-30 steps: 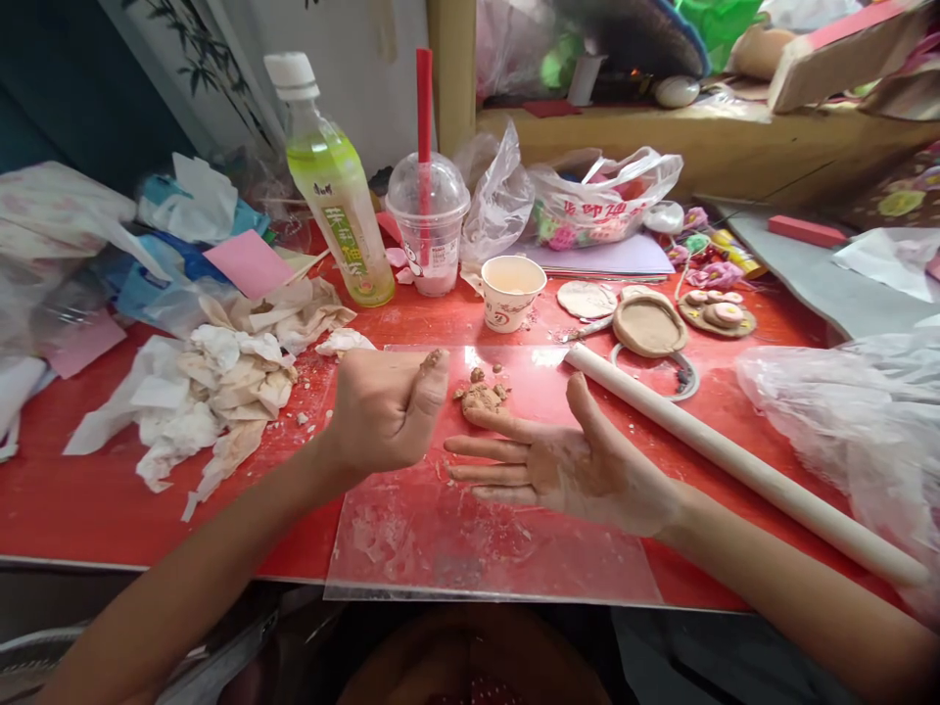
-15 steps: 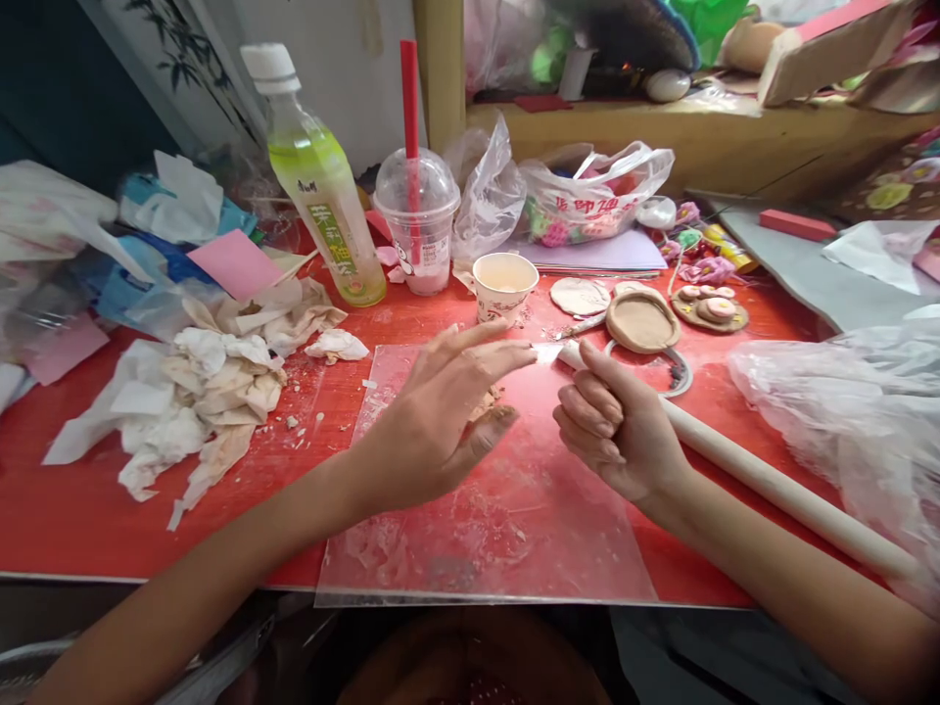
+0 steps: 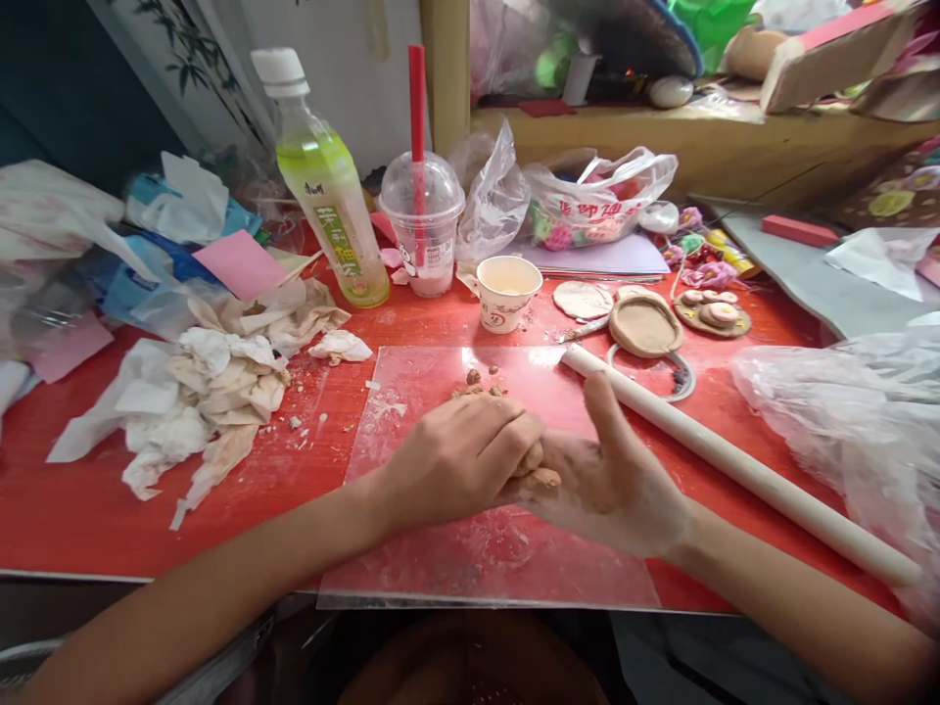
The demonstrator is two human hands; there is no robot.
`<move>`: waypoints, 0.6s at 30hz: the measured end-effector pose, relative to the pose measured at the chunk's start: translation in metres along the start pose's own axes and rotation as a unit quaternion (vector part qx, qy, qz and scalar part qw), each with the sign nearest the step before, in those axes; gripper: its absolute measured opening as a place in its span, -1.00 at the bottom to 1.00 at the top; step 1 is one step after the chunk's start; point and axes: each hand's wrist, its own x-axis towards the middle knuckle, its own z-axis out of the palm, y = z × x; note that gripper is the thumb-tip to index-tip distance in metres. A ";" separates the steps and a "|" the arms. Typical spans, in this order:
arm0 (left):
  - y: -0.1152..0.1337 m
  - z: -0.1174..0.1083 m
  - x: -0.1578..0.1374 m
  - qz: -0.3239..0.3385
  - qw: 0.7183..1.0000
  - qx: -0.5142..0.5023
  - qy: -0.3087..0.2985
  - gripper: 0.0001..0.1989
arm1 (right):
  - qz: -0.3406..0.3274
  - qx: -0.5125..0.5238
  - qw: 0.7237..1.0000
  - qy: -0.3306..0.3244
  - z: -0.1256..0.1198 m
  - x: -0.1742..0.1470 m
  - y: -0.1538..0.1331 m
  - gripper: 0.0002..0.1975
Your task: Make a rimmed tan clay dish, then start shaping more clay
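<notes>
My left hand (image 3: 459,446) is curled, palm down, around a lump of brown clay (image 3: 541,479) that shows below its fingertips. Beneath it, my right hand (image 3: 613,485) lies palm up with the thumb spread out. Its fingers are stretched under the left hand and partly hidden; clay residue coats the palm. Both hands are over a clear plastic sheet (image 3: 411,578). Small clay crumbs (image 3: 474,376) lie on the sheet just beyond the left hand. A pale rolling rod (image 3: 734,460) lies slanted to the right of my right hand.
Crumpled tissues (image 3: 212,401) cover the red table's left side. A drink bottle (image 3: 334,206), a domed cup (image 3: 426,230) and a paper cup (image 3: 506,299) stand at the back. A round clay dish (image 3: 644,323) sits behind the rod, with a plastic bag (image 3: 829,411) at right.
My left hand has lowered and closed round clay. My right hand has gone from a fist to an open upturned palm, moving down and left under the left hand.
</notes>
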 end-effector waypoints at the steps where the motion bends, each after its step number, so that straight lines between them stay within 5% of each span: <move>1: 0.001 -0.001 0.000 -0.041 0.999 -0.012 -0.004 -0.73 | 0.005 -0.024 1.000 -0.010 -0.002 0.000 0.002 -0.22; 5: -0.008 -0.014 0.004 -0.269 0.959 -0.084 -0.019 -0.81 | 0.045 -0.052 0.998 -0.009 -0.011 0.002 0.002 -0.13; 7: -0.014 -0.018 0.006 -0.328 0.938 -0.109 -0.018 -0.77 | 0.059 -0.035 0.998 -0.001 -0.011 0.002 -0.001 -0.09; 9: -0.017 -0.016 0.006 -0.320 0.939 -0.127 -0.028 -0.70 | 0.043 -0.033 0.999 0.004 -0.010 0.002 -0.003 -0.12; 14: -0.008 -0.001 0.001 -0.123 0.981 -0.108 -0.105 -0.20 | -0.044 -0.033 0.996 0.068 -0.009 0.004 -0.010 -0.36; 18: -0.009 -0.002 0.000 -0.143 0.979 -0.058 -0.133 -0.17 | -0.080 -0.016 0.976 0.203 -0.015 0.005 -0.017 -0.70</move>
